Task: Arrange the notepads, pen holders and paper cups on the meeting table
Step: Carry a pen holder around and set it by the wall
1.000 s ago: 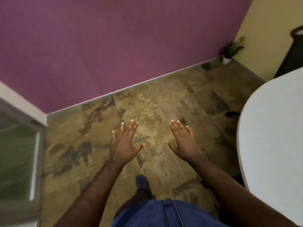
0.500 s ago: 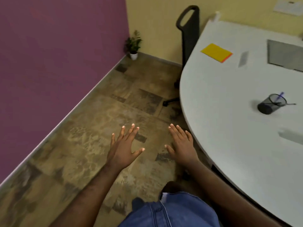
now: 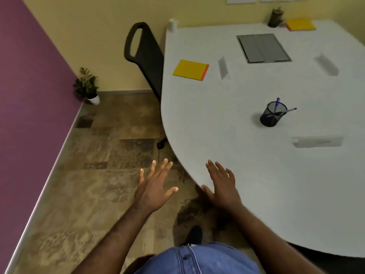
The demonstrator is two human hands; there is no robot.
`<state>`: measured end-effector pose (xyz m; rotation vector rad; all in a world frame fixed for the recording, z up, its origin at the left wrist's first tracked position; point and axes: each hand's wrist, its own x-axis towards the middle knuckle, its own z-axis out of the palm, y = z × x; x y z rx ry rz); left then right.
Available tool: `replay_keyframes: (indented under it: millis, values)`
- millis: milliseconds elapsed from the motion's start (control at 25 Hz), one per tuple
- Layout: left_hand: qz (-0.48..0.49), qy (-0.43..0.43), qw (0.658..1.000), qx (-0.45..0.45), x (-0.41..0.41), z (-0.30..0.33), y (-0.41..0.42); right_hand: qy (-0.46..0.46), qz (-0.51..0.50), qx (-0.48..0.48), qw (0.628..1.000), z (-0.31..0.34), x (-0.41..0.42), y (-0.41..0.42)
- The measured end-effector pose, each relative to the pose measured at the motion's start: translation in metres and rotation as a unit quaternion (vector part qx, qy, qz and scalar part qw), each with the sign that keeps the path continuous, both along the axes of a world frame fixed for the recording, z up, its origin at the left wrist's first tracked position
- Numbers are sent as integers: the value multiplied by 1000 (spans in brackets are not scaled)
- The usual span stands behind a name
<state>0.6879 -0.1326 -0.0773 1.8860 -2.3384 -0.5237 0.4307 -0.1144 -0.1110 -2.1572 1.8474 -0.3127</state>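
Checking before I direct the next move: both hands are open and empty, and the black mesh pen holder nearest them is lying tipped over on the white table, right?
Not quite. The head view shows the black mesh pen holder standing upright on the white table, pens leaning out of its top. The rest holds: the left hand and right hand are both open and empty.

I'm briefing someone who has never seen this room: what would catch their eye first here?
Two bare, open hands, the left hand over the floor and the right hand at the near edge of the white meeting table, holding nothing. On the table, a yellow notepad lies at the far left beside a black chair, and a black mesh pen holder with pens stands mid-table. Behind, a purple wall meets a yellow one.
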Motion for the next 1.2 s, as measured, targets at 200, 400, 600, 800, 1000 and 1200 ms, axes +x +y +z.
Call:
replay_keyframes:
  millis: [200,400,600,800,1000,1200]
  values:
    - [-76,-2,997,27,-32,-1,-73,3,-88,2,996,-3,-32,-32]
    - [-172,3,984,37,-65,-11,-156,13,-189,15,982,-12,-50,-57]
    - [-273,7,961,51,-99,-28,-237,24,-291,13,956,-8,-60,-83]
    - [-334,-20,936,107,-127,-50,-303,26,-374,5,927,-11,-81,-112]
    - [-306,-87,929,188,-146,-79,-349,-49,-455,-11,889,-23,-115,-148]
    - [-270,-125,927,228,-154,-104,-370,-157,-516,19,842,-49,-165,-193]
